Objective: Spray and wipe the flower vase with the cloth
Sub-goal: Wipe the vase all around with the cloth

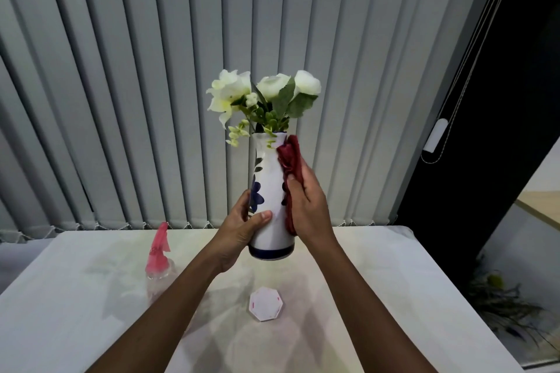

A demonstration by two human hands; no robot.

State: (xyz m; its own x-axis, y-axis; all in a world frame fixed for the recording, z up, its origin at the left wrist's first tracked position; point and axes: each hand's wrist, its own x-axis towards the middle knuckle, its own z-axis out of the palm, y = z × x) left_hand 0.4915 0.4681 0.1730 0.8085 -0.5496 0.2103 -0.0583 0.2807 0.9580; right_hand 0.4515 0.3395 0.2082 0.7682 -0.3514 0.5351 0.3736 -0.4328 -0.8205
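Note:
A white vase [270, 191] with blue flower prints and a dark blue base band is held up above the table, upright, with white flowers [260, 94] in it. My left hand [244, 225] grips its lower body from the left, thumb across the front. My right hand [306, 203] presses a dark red cloth [290, 160] flat against the vase's right side, from the rim down to near the base. A clear spray bottle [159, 260] with a pink trigger head stands on the table to the left, untouched.
A white octagonal coaster [265, 303] lies on the pale table [378, 297] below the vase. Grey vertical blinds [121, 85] hang behind the table. A dark window frame and a floor plant [503, 303] are on the right.

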